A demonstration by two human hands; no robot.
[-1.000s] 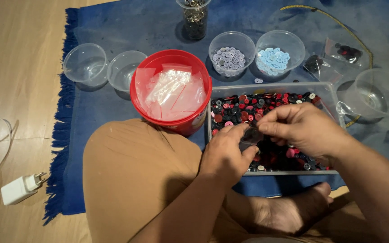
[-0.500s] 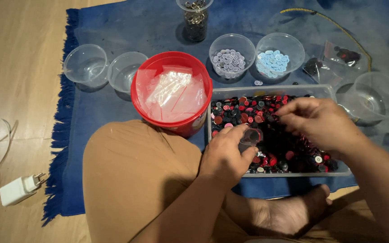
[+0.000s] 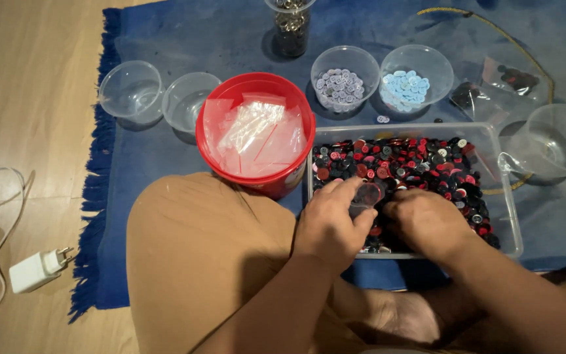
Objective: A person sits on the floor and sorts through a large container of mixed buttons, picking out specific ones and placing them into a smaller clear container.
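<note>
A: The left hand (image 3: 327, 223) pinches a small clear cup (image 3: 365, 196) between thumb and fingers, low over the buttons (image 3: 414, 164) in the clear tray (image 3: 507, 216). The cup is at the near left part of the tray, about 7 o'clock from the tray's middle.

B: And the right hand (image 3: 427, 219)?

A: It lies curled on the buttons, just beside the cup at 3 o'clock. Its fingertips are hidden, so I cannot tell if it holds a button.

B: What could go wrong here?

A: I think the cup is thin and slippery. If the pinch loosens, it may tip and drop into the pile. Also the hands press near the tray's front wall, so a push could slide buttons over the edge onto the blue rug (image 3: 165, 216).

B: Anything around it?

A: The red bucket (image 3: 257, 180) with plastic bags stands touching the tray at 9 o'clock; an elbow move might knock it. At 12 o'clock, two bowls hold pale grey buttons (image 3: 339, 84) and light blue buttons (image 3: 406, 86); a wrong colour could fall into them.
</note>
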